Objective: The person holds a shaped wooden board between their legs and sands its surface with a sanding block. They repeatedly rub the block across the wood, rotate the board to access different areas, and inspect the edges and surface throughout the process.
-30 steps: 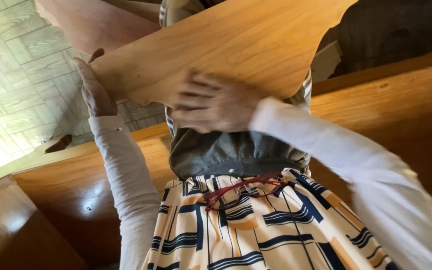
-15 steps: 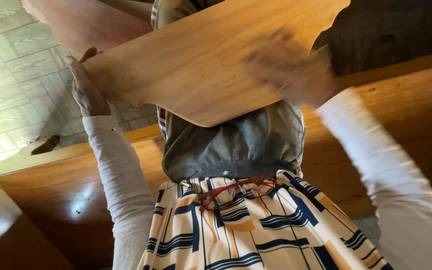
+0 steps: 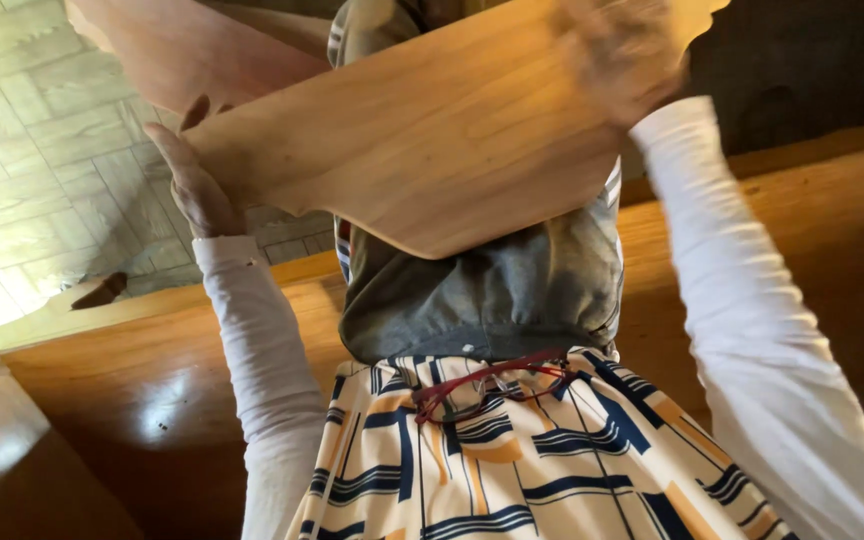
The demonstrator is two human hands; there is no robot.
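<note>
Wooden board (image 3: 432, 150) was held up in front of torso, above polished bench (image 3: 132, 400). Left hand (image 3: 197, 185) gripped its left edge. Right hand (image 3: 617, 55) lay blurred on its face; grip indeterminate.

a polished wooden surface (image 3: 132, 400) was seen stretching across the lower view, with a bright glare caught on it. pale wood-block flooring (image 3: 22, 180) was shown at the upper left. red-framed glasses (image 3: 482, 385) (hung at a patterned collar) were seen below.
</note>
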